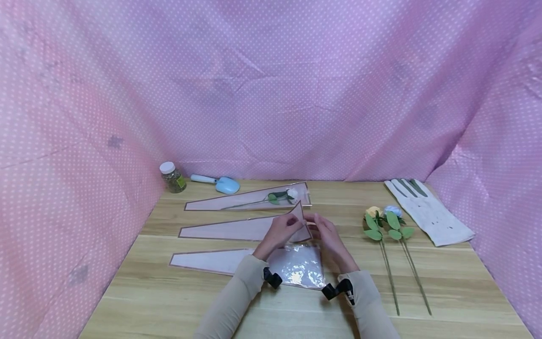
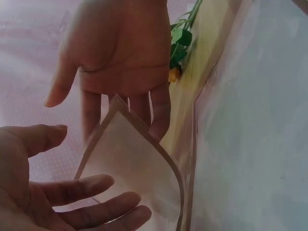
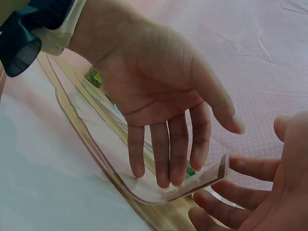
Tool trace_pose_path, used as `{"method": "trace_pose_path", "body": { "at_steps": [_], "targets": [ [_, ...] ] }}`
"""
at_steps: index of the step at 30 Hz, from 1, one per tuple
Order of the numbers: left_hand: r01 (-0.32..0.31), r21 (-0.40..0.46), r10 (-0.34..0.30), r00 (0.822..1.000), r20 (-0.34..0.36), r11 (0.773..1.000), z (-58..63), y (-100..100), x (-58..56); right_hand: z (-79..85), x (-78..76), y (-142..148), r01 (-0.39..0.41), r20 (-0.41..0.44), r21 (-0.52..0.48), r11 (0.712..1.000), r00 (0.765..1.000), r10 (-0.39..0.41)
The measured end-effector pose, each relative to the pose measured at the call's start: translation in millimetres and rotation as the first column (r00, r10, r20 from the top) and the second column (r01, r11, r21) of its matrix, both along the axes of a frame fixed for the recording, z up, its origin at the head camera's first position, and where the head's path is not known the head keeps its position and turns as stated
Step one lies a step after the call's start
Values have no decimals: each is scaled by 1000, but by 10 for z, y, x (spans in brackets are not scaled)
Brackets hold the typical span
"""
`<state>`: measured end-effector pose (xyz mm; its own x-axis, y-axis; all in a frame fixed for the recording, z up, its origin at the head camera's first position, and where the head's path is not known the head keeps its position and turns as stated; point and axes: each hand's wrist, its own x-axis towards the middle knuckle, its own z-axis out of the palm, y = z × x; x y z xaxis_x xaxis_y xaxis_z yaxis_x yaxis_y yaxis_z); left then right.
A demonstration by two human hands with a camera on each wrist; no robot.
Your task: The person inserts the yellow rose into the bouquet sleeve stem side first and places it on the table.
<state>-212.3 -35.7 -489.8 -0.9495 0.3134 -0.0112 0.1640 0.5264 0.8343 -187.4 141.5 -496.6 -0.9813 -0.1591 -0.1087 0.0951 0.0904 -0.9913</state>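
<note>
A clear, tapered flower sleeve [image 1: 237, 229] with a brown border lies across the table, its wide right end bent upward. My left hand [image 1: 280, 230] is at that raised end; in the left wrist view its fingers [image 2: 96, 209] extend over the film, thumb apart. My right hand [image 1: 330, 238] faces it from the other side, fingers extended behind the raised corner [image 2: 118, 108]. In the right wrist view the corner meets the right fingers [image 3: 255, 166], while the left hand [image 3: 154, 91] reaches down along the film with thumb spread.
A second sleeve [image 1: 203, 259] lies in front, under my forearms. Behind, another sleeve [image 1: 211, 205] holds a white rose [image 1: 292, 194]. Yellow [image 1: 373, 212] and blue roses [image 1: 393, 210] and a glove [image 1: 436, 216] lie right. A jar [image 1: 173, 179] and blue trowel [image 1: 227, 185] are back left.
</note>
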Motion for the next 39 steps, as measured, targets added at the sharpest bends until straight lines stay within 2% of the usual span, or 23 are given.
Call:
{"method": "trace_pose_path", "body": {
  "at_steps": [7, 15, 27, 34, 39],
  "targets": [
    [-31, 70, 27, 998, 55, 997, 12, -5, 7, 29, 28, -47, -29, 31, -6, 1000, 999, 29],
    [-47, 56, 43, 996, 75, 997, 7, 2, -12, 45, 37, -72, -42, 98, -20, 999, 994, 44],
    [-68, 67, 62, 994, 93, 995, 0, -13, -17, 57, 41, -93, -44, 129, -107, 993, 990, 58],
    [-78, 74, 72, 994, 77, 994, -17, -24, -21, 37, 27, -102, -13, 145, -107, 994, 989, 28],
    [-94, 103, 85, 992, 90, 990, -29, -33, -21, 4, 16, -120, 43, 138, -105, 993, 990, -29]
  ]
}}
